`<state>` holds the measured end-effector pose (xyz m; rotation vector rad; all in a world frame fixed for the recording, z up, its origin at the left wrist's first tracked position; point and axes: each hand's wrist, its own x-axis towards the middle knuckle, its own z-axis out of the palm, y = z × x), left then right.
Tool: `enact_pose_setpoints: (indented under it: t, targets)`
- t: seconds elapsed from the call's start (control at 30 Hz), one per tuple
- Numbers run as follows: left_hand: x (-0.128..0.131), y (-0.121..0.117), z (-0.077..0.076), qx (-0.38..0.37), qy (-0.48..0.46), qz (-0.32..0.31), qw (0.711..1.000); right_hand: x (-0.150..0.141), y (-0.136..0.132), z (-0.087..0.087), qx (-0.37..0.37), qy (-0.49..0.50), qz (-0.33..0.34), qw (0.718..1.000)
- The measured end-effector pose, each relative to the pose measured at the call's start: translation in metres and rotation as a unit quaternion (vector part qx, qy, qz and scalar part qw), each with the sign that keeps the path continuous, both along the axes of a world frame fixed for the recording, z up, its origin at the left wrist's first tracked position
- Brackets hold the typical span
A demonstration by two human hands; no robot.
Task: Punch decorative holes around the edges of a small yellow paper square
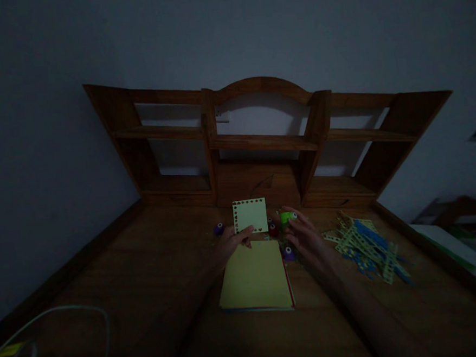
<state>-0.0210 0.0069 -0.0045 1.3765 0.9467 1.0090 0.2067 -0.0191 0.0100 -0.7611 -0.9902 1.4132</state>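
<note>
My left hand [231, 242] pinches the lower edge of a small pale yellow card [250, 214] whose border is punched with little heart holes, and holds it upright above the desk. My right hand [303, 234] reaches to a green craft punch [287, 216], fingers curled around it. Below both hands lies a stack of coloured paper [255, 278] with a yellow sheet on top. A red punch [273, 230] and a purple punch [288, 253] sit between the hands. Another purple punch [219, 228] is left of the card.
The room is dim. A pile of punched yellow and blue paper strips [367, 245] lies at the right. A wooden hutch with shelves [262, 141] stands at the back of the wooden desk [147, 282]. A white cable [68, 321] loops at the front left.
</note>
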Motion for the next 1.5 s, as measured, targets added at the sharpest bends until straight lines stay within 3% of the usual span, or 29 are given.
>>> enact_pose_setpoints:
  t: [0.27,0.5,0.63,0.9,1.5]
  targets:
    - [-0.002,0.003,-0.006,-0.014,-0.007,0.003,1.000,-0.017,-0.005,-0.008,0.024,-0.044,-0.002,0.999]
    - [-0.001,0.000,-0.002,0.002,-0.007,0.000,1.000,-0.013,-0.006,-0.004,0.035,-0.066,-0.015,0.997]
    - [0.003,-0.003,0.000,0.024,-0.019,0.026,0.999,-0.011,-0.007,-0.002,0.026,-0.082,0.003,0.996]
    - [0.017,-0.014,0.011,0.072,-0.027,0.116,0.990,-0.018,-0.004,-0.014,0.033,-0.111,0.001,0.993]
    - [0.018,-0.014,0.011,0.098,0.003,0.097,0.990,-0.022,-0.004,-0.021,0.029,-0.151,0.043,0.987]
